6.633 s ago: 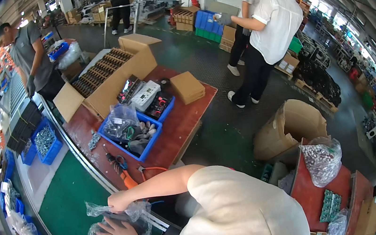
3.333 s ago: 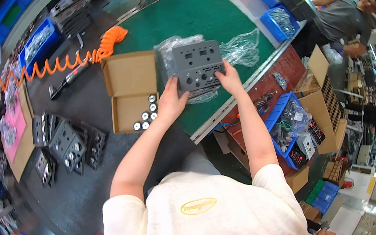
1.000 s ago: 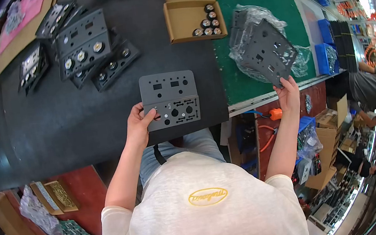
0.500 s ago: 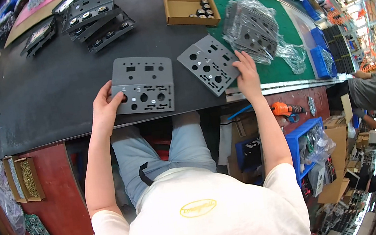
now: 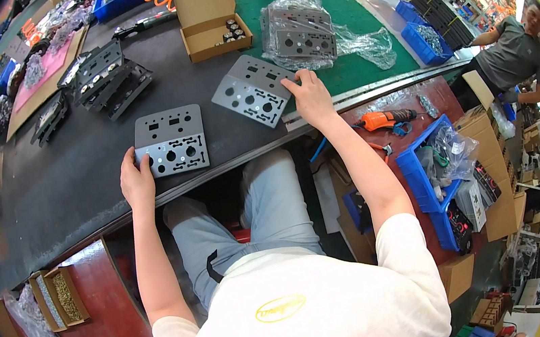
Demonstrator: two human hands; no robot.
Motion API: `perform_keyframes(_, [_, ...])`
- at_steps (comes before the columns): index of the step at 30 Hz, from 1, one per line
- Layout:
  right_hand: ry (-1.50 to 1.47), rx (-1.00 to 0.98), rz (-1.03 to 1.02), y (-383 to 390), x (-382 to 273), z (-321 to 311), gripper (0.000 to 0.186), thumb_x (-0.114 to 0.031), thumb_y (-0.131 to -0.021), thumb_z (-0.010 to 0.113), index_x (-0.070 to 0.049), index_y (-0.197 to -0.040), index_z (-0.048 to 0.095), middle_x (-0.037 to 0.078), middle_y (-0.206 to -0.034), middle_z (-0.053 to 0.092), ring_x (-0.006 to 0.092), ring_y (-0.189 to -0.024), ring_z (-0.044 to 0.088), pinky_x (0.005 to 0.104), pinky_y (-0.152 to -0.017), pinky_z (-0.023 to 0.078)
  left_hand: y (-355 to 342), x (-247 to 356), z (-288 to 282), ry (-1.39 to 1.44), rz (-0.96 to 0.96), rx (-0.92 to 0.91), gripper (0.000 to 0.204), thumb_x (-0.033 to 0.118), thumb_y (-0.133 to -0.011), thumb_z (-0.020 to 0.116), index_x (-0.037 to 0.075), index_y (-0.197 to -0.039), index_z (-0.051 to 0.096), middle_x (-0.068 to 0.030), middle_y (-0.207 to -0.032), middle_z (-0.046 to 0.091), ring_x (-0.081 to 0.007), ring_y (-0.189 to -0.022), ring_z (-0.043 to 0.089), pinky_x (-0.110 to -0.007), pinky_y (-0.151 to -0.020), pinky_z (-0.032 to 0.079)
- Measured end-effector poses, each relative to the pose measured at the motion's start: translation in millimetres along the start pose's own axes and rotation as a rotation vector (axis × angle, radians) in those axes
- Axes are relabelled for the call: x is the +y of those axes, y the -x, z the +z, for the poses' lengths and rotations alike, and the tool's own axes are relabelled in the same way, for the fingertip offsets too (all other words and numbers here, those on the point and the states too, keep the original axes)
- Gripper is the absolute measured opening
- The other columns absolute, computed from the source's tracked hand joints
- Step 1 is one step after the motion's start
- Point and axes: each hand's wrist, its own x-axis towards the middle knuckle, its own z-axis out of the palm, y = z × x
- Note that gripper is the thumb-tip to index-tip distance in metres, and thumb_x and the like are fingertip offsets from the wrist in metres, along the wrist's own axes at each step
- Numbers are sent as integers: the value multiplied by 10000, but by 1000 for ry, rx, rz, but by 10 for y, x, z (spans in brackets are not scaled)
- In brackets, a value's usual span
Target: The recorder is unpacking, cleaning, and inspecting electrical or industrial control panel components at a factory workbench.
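Hands (image 5: 136,180) (image 5: 312,98) touching two bent, round-holed grey panels (image 5: 171,140) (image 5: 251,89).

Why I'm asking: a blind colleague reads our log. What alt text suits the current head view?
A person's left hand holds one grey perforated panel at a black tabletop; the right hand holds a second panel beside it. Beyond lie an open cardboard box and panels in clear plastic.

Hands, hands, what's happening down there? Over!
Left hand touching edge of gray panel. Right hand touching corner of slanted panel. Plastic-wrapped panels just beyond, beside open cardboard box.
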Motion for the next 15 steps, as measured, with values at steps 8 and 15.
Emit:
perform_keyframes(8, [-326, -153, -13, -468, -17, 402, 368, 50, -721, 482, -55, -1037, 640, 146, -1227, 526, 312, -1119, 507, 374, -935, 428, 100, -41, -277, -178, -64, 100, 360, 271, -866, 569, 65, -1161, 550, -135, -1082, 629, -314, -969, 606, -388, -808, 476])
perform_keyframes(15, [-671, 123, 565, -635, -148, 303, 326, -90, -761, 527, 8, -1060, 614, 186, -1040, 636, 299, -1013, 601, 342, -876, 464, 13, 35, -177, -342, -41, 75, 352, 302, -852, 583, 61, -1107, 587, -159, -980, 641, -328, -923, 607, -413, -770, 474])
